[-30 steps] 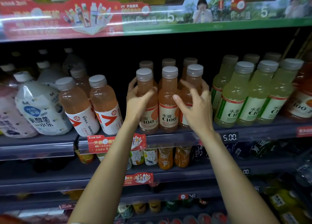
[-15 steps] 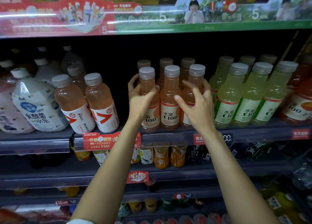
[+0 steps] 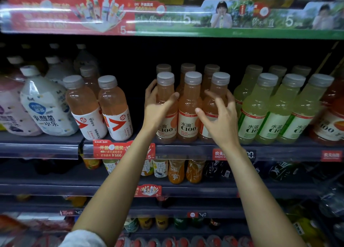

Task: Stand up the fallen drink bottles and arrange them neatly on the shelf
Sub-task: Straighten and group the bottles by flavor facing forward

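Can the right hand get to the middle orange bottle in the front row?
Probably yes. The right hand hangs just beside the middle orange bottle, fingers spread, with nothing between them.

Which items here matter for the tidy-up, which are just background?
Job:
orange C100 bottles
left hand, curled round the left one
right hand, by the right one
shelf

Background:
green C100 bottles
white bottles
promo tag

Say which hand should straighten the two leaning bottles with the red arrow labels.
Left, probably. The left hand is on the left orange bottle, the side nearest the leaning bottles. The right hand is at the right orange bottle, with the upright row between.
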A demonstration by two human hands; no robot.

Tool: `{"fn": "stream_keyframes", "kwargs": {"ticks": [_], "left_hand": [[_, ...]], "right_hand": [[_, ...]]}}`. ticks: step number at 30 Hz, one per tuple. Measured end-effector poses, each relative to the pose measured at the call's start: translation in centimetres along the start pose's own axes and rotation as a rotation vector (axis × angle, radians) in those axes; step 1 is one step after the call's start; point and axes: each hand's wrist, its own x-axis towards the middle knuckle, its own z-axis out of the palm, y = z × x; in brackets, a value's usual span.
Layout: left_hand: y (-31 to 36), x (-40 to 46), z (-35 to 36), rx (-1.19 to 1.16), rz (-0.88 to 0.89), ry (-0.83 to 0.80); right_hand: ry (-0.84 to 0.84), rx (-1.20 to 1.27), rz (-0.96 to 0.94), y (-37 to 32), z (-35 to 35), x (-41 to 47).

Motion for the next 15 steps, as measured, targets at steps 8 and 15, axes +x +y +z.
{"fn": "stream_keyframes", "kwargs": {"ticks": [8,15], "left_hand": [[1.4,-3.5,-4.2,0.390,0.037,-0.114],[0.2,-5.9,-16.0,0.524,0.582,0.315]], "right_hand": [[0.365,-0.050,-0.348,-1.9,0.4,-2.7],[0.332,0.024,-0.728,-8.1,6.1,-3.1]]}}
